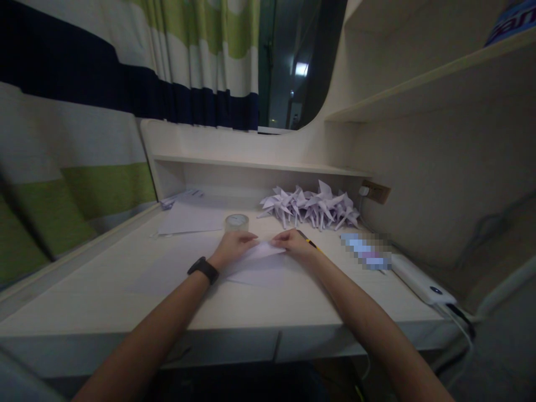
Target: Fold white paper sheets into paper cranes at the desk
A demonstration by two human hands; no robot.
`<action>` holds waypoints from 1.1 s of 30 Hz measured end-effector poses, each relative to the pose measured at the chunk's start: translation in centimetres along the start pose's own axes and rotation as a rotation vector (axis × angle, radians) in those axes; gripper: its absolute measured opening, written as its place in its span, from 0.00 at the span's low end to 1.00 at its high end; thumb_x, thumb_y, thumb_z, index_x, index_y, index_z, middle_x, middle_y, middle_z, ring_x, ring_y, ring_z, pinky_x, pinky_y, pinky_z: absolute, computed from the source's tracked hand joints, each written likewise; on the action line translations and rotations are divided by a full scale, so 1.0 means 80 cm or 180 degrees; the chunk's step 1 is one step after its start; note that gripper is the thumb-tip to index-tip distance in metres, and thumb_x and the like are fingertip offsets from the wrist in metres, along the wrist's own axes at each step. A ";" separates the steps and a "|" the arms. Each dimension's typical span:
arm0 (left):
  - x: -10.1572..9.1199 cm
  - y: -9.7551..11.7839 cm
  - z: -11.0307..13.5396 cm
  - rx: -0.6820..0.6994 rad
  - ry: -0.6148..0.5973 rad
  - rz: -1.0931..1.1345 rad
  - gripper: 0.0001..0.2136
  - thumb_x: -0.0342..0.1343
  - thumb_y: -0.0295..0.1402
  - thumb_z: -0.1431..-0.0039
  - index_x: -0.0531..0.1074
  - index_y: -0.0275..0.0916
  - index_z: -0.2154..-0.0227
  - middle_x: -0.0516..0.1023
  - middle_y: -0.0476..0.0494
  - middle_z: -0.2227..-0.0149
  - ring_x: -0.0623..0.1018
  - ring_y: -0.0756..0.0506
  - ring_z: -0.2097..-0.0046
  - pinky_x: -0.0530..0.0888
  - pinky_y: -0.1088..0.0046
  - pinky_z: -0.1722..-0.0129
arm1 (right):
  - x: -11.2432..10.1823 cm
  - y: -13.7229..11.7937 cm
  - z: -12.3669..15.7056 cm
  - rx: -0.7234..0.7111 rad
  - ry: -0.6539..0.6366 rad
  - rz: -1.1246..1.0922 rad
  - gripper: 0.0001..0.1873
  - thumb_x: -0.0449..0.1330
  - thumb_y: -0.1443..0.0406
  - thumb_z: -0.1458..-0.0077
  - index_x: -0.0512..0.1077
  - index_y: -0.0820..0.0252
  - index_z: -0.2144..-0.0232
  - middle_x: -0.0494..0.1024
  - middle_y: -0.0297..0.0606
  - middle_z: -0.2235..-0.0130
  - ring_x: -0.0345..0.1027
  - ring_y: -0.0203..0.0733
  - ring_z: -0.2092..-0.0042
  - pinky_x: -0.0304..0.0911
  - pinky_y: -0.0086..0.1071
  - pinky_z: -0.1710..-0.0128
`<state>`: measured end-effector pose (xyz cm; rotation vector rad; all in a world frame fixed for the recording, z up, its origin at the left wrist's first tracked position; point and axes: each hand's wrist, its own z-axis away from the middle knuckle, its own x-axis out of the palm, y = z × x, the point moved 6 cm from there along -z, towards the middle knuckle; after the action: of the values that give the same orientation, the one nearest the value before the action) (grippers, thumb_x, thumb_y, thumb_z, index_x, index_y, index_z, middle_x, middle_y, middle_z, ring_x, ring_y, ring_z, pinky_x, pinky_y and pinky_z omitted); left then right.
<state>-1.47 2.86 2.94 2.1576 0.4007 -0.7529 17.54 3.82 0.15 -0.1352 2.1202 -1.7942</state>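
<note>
Landmark: tape roll (237, 222) on the desk (100, 290). Working piece is a white paper (268, 250), nearer the person than the roll and a bit right of it. Left hand (235, 247), just in front of the roll, has fingertips pinched on the paper's left part; dark watch (203, 270) on that wrist. Right hand (292, 242), right of the roll, pinches the paper's right side. Hands near each other, not touching. More sheet paper (251, 274) lies flat in front of the roll, under the held piece. Yellow-black cutter (310, 242) right of the roll, partly hidden by the right hand. Paper stack (190, 215) left of the roll. Paper pinwheels (312, 206) heaped behind-right of it. Far right of it: white power strip (419, 281).
</note>
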 end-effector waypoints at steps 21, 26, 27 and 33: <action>0.011 -0.010 0.004 -0.0752 -0.0348 0.1123 0.15 0.60 0.42 0.52 0.80 0.33 0.72 0.81 0.39 0.70 0.75 0.44 0.68 0.69 0.69 0.65 | 0.010 0.012 -0.004 -0.0089 -0.0006 -0.0400 0.20 0.70 0.56 0.62 0.80 0.67 0.69 0.78 0.38 0.73 0.63 0.35 0.73 0.55 0.28 0.73; 0.013 -0.010 0.002 -0.0682 -0.0364 0.1056 0.14 0.61 0.41 0.52 0.80 0.34 0.72 0.81 0.39 0.69 0.76 0.43 0.67 0.70 0.69 0.65 | 0.012 0.018 -0.009 -0.0127 0.0111 -0.0016 0.21 0.69 0.53 0.62 0.80 0.67 0.71 0.77 0.37 0.75 0.62 0.34 0.74 0.54 0.28 0.74; 0.013 -0.009 0.002 -0.0689 -0.0343 0.1029 0.14 0.61 0.41 0.52 0.80 0.34 0.72 0.81 0.39 0.69 0.76 0.43 0.66 0.70 0.69 0.65 | 0.011 0.017 -0.009 -0.0131 0.0148 0.0016 0.21 0.69 0.53 0.62 0.80 0.66 0.71 0.77 0.36 0.75 0.62 0.34 0.74 0.54 0.28 0.74; 0.011 -0.003 0.007 -0.0732 -0.0470 0.1154 0.15 0.59 0.43 0.50 0.80 0.33 0.72 0.81 0.40 0.69 0.76 0.44 0.68 0.70 0.70 0.67 | 0.006 0.004 -0.002 -0.0133 0.0321 -0.0044 0.21 0.70 0.55 0.64 0.80 0.67 0.71 0.79 0.40 0.73 0.64 0.36 0.73 0.56 0.29 0.71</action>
<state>-1.08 2.61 1.98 1.8735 0.0135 -0.6210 17.09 3.88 -0.23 -0.0718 2.2322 -1.8006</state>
